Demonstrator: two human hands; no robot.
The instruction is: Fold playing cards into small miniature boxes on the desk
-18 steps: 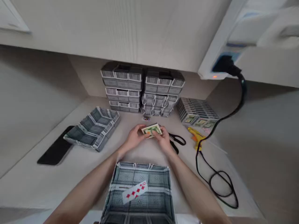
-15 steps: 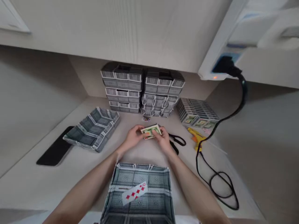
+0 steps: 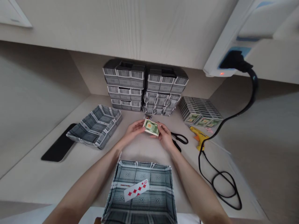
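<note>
Between my two hands is a pack of playing cards (image 3: 151,128), its green and cream face turned up. My left hand (image 3: 134,130) grips the pack's left end. At the right end, the fingers and thumb of my right hand (image 3: 165,136) close on it. Close to my body stands an open tray made of joined playing cards (image 3: 127,175), with a loose six of diamonds (image 3: 136,189) lying inside. Another small card (image 3: 148,117) lies on the table just beyond the pack, partly hidden by it. Black-handled scissors (image 3: 179,138) rest beside my right hand, their blades hidden.
Stacked card-built boxes (image 3: 125,82) stand at the back, with a block of card packs (image 3: 202,109) to their right. Left are another card tray (image 3: 98,126) and a black phone (image 3: 58,146). A yellow glue gun (image 3: 199,137) lies right, its black cable (image 3: 233,116) rising to a power strip (image 3: 216,67).
The pack has turned in my hands, and its right end now sits lower. My thumbs have moved off its face towards the ends. The whole view has shifted slightly.
</note>
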